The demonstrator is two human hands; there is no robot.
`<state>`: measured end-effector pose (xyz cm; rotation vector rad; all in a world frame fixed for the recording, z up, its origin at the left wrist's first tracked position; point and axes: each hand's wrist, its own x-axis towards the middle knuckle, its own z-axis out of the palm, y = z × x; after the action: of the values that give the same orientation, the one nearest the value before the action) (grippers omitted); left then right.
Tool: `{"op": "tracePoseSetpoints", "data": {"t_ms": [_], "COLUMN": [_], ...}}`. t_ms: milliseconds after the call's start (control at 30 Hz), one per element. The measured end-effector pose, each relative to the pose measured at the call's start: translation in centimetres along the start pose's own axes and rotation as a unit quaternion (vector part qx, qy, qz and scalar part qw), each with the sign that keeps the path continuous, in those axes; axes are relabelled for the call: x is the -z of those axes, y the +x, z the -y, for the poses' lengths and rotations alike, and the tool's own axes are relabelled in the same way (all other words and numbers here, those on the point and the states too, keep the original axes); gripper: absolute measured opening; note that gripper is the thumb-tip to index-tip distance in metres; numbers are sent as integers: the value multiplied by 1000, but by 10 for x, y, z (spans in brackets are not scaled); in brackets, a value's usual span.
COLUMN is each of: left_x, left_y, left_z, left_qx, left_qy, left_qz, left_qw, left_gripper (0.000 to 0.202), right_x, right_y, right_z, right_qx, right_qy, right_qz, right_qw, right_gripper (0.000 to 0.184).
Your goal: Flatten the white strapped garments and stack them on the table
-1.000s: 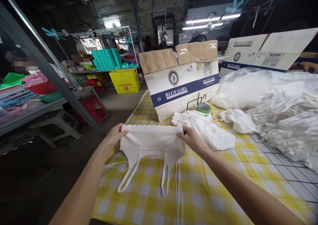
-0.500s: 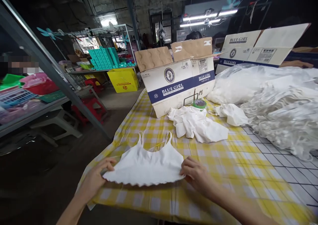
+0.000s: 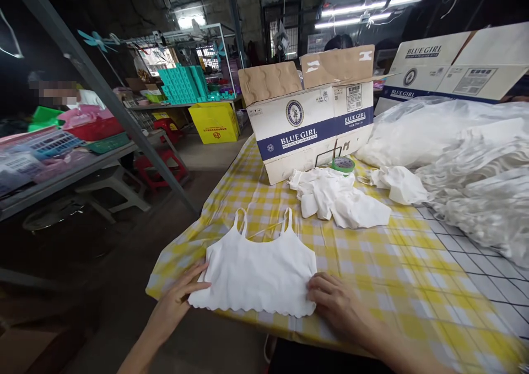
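The white camisole top [image 3: 258, 272] is seen spread flat, front up, on the yellow-checked worktop [image 3: 372, 264], and the risks can be read at once. The scalloped hem lies close to the near edge of the worktop, where the checked cloth hangs over. If it were tugged towards the body, the garment could be dragged over that edge and dropped to the floor. An uneven pull from the two sides would probably skew the hem and press a crease into the thin fabric. The narrow straps point away towards the "BLUE GIRL" cardboard box [image 3: 314, 131], with a thin line of strap running slantwise between them. A twist there could be folded in unnoticed. The loose heap of white garments [image 3: 339, 200] beside the green tape roll [image 3: 343, 164] lies apart from the top, so nothing is expected to catch there. Now to the hands, one at each lower corner. The left hand [image 3: 176, 302] is laid at the left corner, its fingers [image 3: 198, 277] stretched out flat against the fabric edge, not closed on it. The right hand [image 3: 336, 302] is set at the right corner with its fingers [image 3: 320, 286] bent and touching the hem. Whether cloth is pinched beneath them cannot be told. The top is thus spanned between the two hands, its body lying beyond the fingertips.
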<state>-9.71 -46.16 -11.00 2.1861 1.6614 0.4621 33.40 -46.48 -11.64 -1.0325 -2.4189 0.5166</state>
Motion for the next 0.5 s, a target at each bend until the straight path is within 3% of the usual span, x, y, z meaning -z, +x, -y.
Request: {"op": "tracePoseSetpoints", "data": {"t_ms": [267, 400, 500], "left_x": [-6, -7, 3], "left_y": [-1, 0, -1], "left_z": [11, 5, -4], "left_qx": [8, 24, 30], "left_qy": [-12, -43, -111], "left_qz": [-10, -29, -52], "left_qw": [1000, 998, 992], "left_gripper": [27, 25, 20], "right_x": [0, -1, 0], "right_y": [-1, -6, -7], "right_z": [0, -2, 3], "right_qx": [0, 3, 4], "right_qy": [-6, -8, 12], "right_qz": [-13, -21, -36], "right_qw": [1000, 1000, 999], "right_gripper": [20, 20, 20]}}
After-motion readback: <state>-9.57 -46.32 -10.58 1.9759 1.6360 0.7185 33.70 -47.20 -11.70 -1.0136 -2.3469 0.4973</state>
